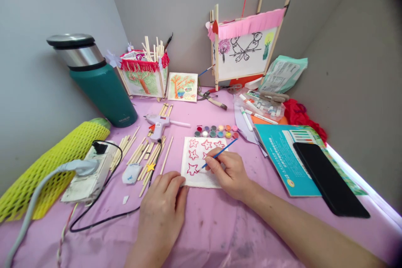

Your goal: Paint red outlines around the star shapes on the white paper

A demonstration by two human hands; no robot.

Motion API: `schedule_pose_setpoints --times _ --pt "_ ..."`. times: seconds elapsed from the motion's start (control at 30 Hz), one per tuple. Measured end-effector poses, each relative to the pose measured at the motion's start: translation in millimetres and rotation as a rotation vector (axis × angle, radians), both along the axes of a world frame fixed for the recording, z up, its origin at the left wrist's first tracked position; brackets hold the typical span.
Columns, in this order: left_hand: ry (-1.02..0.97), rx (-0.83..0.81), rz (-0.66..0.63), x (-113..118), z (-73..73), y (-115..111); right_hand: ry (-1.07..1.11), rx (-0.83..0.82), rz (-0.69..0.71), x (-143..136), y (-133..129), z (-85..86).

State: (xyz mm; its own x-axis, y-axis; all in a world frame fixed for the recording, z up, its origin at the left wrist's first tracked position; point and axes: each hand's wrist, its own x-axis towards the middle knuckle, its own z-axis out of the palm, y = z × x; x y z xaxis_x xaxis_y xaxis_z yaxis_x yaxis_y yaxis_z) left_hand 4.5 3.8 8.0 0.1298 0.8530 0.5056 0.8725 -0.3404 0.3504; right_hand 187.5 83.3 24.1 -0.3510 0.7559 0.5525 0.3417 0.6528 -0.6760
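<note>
At lower centre, right hand [230, 171] pinches blue paintbrush [225, 148] beside red star outline [192, 170]; left hand [163, 203], loosely flat, rests at white sheet's [205, 181] corner. Light touch should keep lines thin.

Looks from the wearer's head, above and behind the left hand [163, 209] and right hand [229, 171], facing forward and down. Sits close enough to show both hands clearly in the lower middle, along with the right forearm [292, 222]. Sees the white sheet [201, 181] beneath the right hand from above, at a slant. Takes in a wide sweep: the teal bottle [102, 92] forward and left of the hands, the black phone [329, 178] to their right, and grey walls [166, 4] beyond them.
</note>
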Motion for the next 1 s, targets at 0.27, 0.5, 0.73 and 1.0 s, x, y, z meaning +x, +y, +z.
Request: schedule_pose_setpoints --times 0.27,0.5,0.73,1.0 --pt "0.001 -0.007 0.003 0.4 0.6 0.4 -0.016 -0.009 0.0 0.5 -0.8 0.5" --pt "0.004 -0.005 -0.001 -0.9 0.8 -1.9 -0.003 -0.008 0.018 0.7 -0.1 0.7" --pt "-0.007 -0.003 -0.003 0.5 0.8 0.5 0.003 -0.015 0.034 1.1 -0.6 -0.7" --pt "-0.006 -0.002 -0.003 -0.5 0.1 -0.2 0.025 -0.027 0.059 -1.2 0.1 0.4"
